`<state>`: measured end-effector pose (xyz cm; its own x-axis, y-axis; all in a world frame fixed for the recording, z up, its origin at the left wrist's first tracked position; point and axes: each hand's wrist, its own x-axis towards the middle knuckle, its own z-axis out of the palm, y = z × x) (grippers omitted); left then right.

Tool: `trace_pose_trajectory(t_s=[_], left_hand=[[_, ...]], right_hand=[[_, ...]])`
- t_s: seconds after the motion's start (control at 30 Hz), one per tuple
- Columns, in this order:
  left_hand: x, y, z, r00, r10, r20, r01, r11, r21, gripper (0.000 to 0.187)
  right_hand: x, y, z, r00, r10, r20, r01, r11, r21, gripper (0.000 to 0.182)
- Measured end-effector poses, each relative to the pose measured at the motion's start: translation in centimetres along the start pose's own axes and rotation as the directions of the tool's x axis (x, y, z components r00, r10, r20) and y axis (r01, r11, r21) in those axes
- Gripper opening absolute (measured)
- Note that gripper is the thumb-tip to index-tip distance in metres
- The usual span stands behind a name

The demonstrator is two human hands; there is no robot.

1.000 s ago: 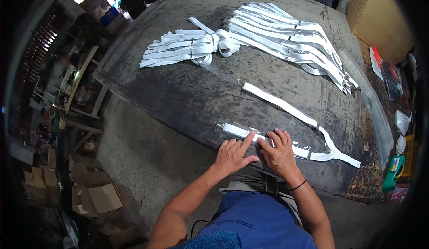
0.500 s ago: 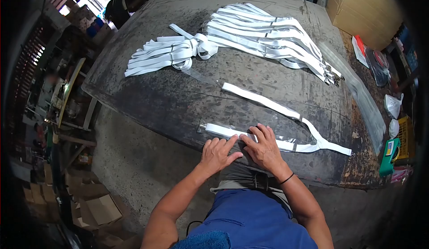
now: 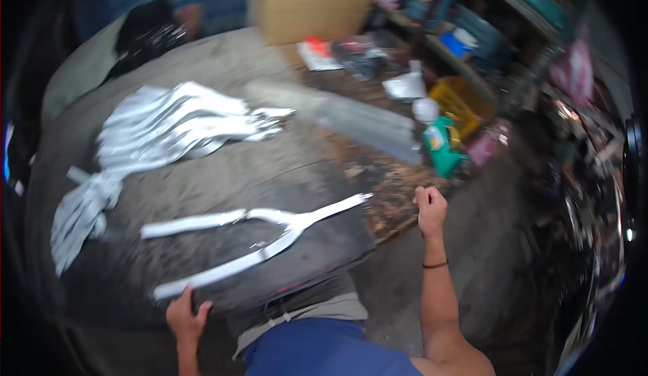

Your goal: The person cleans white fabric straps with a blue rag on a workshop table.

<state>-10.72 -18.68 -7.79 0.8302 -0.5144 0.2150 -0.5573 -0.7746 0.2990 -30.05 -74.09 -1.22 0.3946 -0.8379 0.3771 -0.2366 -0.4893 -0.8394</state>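
Note:
White Y-shaped suspenders (image 3: 226, 269) lie spread on the dark tabletop, two long straps to the left and one short strap with a metal clip to the right. At the lower strap's left end is my left hand (image 3: 183, 316), its thumb spread and a fingertip at the strap. My right hand (image 3: 433, 212) is raised off the table's right corner with fingers curled together; whether something small is in them is hidden. A pile of white suspenders (image 3: 175, 126) with metal clips lies farther back, its gathered strap ends (image 3: 81, 217) at the left.
Clear plastic sleeves (image 3: 344, 119) lie along the table's right side. Beyond them are a green container (image 3: 442, 150), a yellow crate (image 3: 466, 109) and small plastic bags (image 3: 405, 86). A large cardboard box (image 3: 317, 5) stands at the back, beside loaded shelves (image 3: 439, 28).
The view has swung right. My right hand has left the strap and moved out to the right, its fingers now curled. My left hand has stayed near the strap's left end.

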Motion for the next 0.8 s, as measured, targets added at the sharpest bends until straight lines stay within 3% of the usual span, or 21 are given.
trace_pose_trajectory(t_s=[0.07,0.13,0.17,0.23,0.27,0.33,0.37,0.4,0.5,0.53,0.6,0.73,0.8], left_hand=[[-1.1,-1.4,0.7,1.0,0.006,-0.001,-0.006,1.0,0.009,0.068],[-1.0,-0.7,-0.1,0.988,-0.089,0.128,0.088,0.996,0.012,0.066],[-1.5,-1.4,0.6,0.99,-0.066,0.122,0.066,0.998,0.007,0.066],[-1.8,-3.1,1.7,0.999,0.011,0.049,-0.013,0.999,0.053,0.065],[-1.3,-2.1,1.0,0.999,0.024,0.045,-0.027,0.998,0.054,0.065],[-0.9,-0.1,-0.7,0.98,-0.126,0.154,0.108,0.987,0.123,0.064],[-1.0,-0.6,-0.4,0.978,-0.129,0.163,0.109,0.986,0.128,0.064],[-1.0,-0.8,-0.3,0.979,-0.122,0.162,0.101,0.986,0.132,0.064],[-1.0,-1.1,-0.3,0.969,-0.154,0.192,0.128,0.982,0.142,0.065],[-1.0,-1.1,-0.3,0.97,-0.151,0.192,0.124,0.982,0.145,0.065],[-0.9,-1.2,-0.3,0.958,-0.191,0.216,0.163,0.976,0.141,0.066],[-0.7,-1.2,-0.6,0.928,-0.254,0.271,0.218,0.963,0.157,0.068],[-0.6,-1.2,-0.7,0.92,-0.268,0.286,0.234,0.961,0.149,0.069]], right_hand=[[3.7,3.9,-4.0,0.992,0.03,-0.124,-0.032,0.999,-0.012,0.024],[8.1,5.8,-8.0,0.929,0.235,-0.285,-0.152,0.946,0.286,0.027],[9.9,7.2,-9.6,0.922,0.235,-0.307,-0.145,0.947,0.288,0.027],[13.0,10.0,-12.6,0.88,0.382,-0.283,-0.322,0.917,0.237,0.026],[14.5,11.6,-13.1,0.875,0.384,-0.295,-0.32,0.916,0.243,0.026],[17.0,13.5,-13.4,0.874,0.323,-0.364,-0.334,0.942,0.032,0.026],[17.8,13.6,-13.9,0.854,0.44,-0.279,-0.445,0.894,0.048,0.028],[18.7,14.2,-14.0,0.85,0.445,-0.283,-0.449,0.892,0.054,0.028],[20.7,13.4,-13.4,0.866,0.466,-0.18,-0.495,0.85,-0.183,0.035],[20.9,12.8,-13.0,0.864,0.469,-0.182,-0.498,0.848,-0.179,0.035],[21.0,12.0,-12.4,0.88,0.473,-0.036,-0.467,0.849,-0.249,0.036],[22.5,12.0,-12.0,0.819,0.567,0.092,-0.524,0.803,-0.286,0.029],[23.3,12.8,-11.8,0.851,0.517,0.091,-0.473,0.831,-0.293,0.026]])
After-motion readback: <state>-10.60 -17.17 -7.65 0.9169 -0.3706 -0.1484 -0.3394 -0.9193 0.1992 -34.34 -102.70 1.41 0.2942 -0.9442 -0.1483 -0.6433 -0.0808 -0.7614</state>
